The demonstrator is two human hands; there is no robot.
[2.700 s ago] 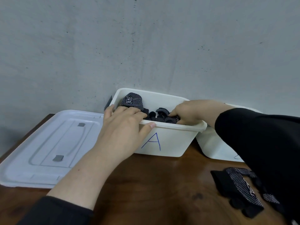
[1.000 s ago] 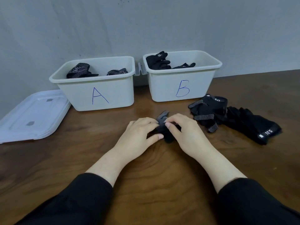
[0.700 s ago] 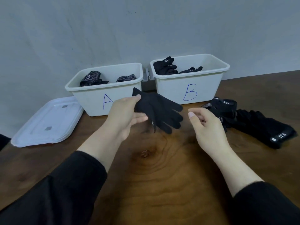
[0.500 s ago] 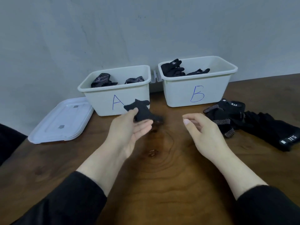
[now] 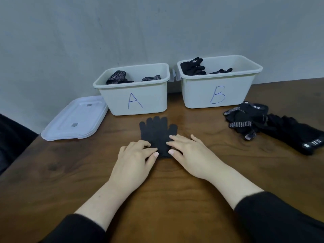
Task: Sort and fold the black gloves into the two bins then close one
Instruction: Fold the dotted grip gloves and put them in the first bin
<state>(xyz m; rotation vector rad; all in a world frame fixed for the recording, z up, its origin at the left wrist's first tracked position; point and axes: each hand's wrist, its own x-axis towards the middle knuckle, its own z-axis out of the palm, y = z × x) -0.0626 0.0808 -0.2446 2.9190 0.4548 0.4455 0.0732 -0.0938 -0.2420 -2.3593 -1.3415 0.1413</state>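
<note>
From the head camera, a black glove (image 5: 157,133) lay flat on the wooden table (image 5: 163,199), fingers toward twelve o'clock, just short of bin A (image 5: 135,99). The left hand (image 5: 135,158) pressed its cuff from seven o'clock, the right hand (image 5: 191,153) from five, both with fingers extended, gripping nothing. Bin B (image 5: 219,92) sat at one o'clock, more gloves (image 5: 263,123) at three, a lid (image 5: 75,118) at ten.
</note>
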